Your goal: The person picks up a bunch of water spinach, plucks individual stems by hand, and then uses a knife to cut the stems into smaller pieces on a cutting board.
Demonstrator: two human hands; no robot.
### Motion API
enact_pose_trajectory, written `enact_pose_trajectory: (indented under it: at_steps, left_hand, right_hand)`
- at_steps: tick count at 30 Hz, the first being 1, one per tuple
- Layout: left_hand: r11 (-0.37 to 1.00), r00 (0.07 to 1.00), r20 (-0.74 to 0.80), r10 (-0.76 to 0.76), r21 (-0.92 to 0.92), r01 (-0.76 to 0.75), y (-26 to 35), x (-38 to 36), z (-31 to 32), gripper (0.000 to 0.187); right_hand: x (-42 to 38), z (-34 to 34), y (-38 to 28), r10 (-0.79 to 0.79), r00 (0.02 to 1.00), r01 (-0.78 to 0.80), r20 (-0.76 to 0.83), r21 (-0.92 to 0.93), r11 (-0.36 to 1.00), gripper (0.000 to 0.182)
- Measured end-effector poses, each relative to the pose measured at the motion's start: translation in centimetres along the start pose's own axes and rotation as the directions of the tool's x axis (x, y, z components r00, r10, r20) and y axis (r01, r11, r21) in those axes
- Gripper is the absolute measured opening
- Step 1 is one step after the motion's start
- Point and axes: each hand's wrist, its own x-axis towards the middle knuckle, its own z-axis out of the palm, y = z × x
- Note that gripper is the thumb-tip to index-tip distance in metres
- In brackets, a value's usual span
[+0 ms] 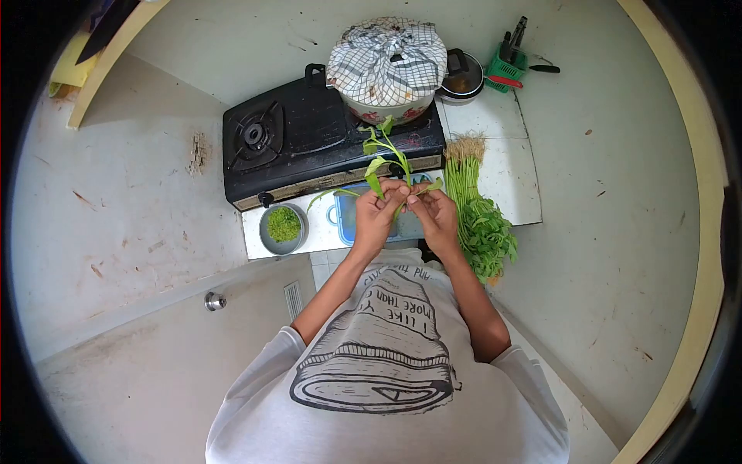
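Observation:
My left hand (376, 213) and my right hand (434, 214) are close together at the counter's front, fingers pinched on a leafy green stem (403, 161). Its leaves point up toward the stove, and one thin stalk sticks out to the left of my left hand. Beneath my hands lies a blue-edged container (345, 220), partly hidden by them. A large bunch of leafy greens (485, 228) with pale roots rests just right of my right hand. Left of the container, a grey bowl (302, 230) holds small chopped green pieces (284, 224).
Behind my hands stands a black gas stove (309, 124) bearing a large pot wrapped in a checked cloth (386, 62). A lidded pan (462, 77) and a green basket of utensils (506, 71) are at the back right. A knife (108, 32) shows at upper left.

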Motion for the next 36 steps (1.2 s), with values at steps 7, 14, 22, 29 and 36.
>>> enact_pose_trajectory:
  at_steps: [7, 14, 22, 29, 36]
  left_hand:
    - [0.997, 0.993, 0.108, -0.053, -0.048, 0.059, -0.8, 0.3, -0.9, 0.016]
    - [0.985, 0.989, 0.021, -0.145, -0.094, 0.147, -1.3, 1.4, -2.4, 0.018]
    - [0.982, 0.990, -0.015, -0.140, -0.132, 0.137, 0.7, 1.4, -4.7, 0.020]
    - [0.978, 0.989, -0.042, -0.143, -0.157, 0.135, 1.2, 1.0, -6.3, 0.020]
    - [0.980, 0.985, -0.069, -0.161, -0.133, 0.151, 2.0, 1.0, -7.3, 0.022]
  right_hand:
    - [-0.5, -2.3, -0.2, 0.107, 0.992, -0.110, 0.065, 0.035, 0.993, 0.016]
    - [-0.9, -7.7, 4.9, 0.151, 0.981, -0.193, -0.121, -0.550, 0.813, 0.019]
    - [-3.0, -13.3, 15.0, 0.353, 0.927, -0.248, -0.130, -0.917, 0.313, 0.021]
    - [2.3, -10.8, 15.3, 0.230, 0.969, -0.133, -0.094, -0.978, 0.161, 0.023]
    - [3.0, -11.3, 16.1, 0.438, 0.887, -0.127, -0.148, -0.989, -0.078, 0.032]
